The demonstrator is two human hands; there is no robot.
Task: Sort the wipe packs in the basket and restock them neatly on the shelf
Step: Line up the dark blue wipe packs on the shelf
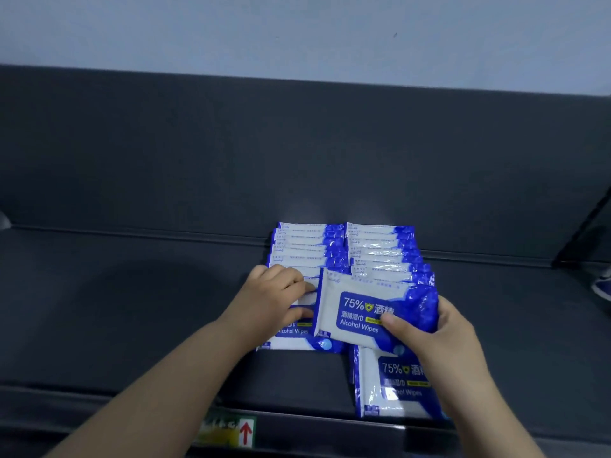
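Two rows of blue-and-white alcohol wipe packs lie overlapped on the dark shelf (pixel 132 319): a left row (pixel 307 246) and a right row (pixel 380 249). My right hand (pixel 429 328) grips one wipe pack (pixel 360 315) by its lower right corner, held tilted above the front of the rows. My left hand (pixel 281 299) rests with fingers bent on the front pack of the left row (pixel 294 338), partly hiding it. Another pack (pixel 386 385) lies flat near the shelf's front edge, under my right wrist. The basket is out of sight.
The shelf's dark back panel (pixel 297 153) rises behind the rows. A price-label strip with a red arrow sticker (pixel 244 433) runs along the front edge. A dark upright (pixel 588 233) stands at the right end.
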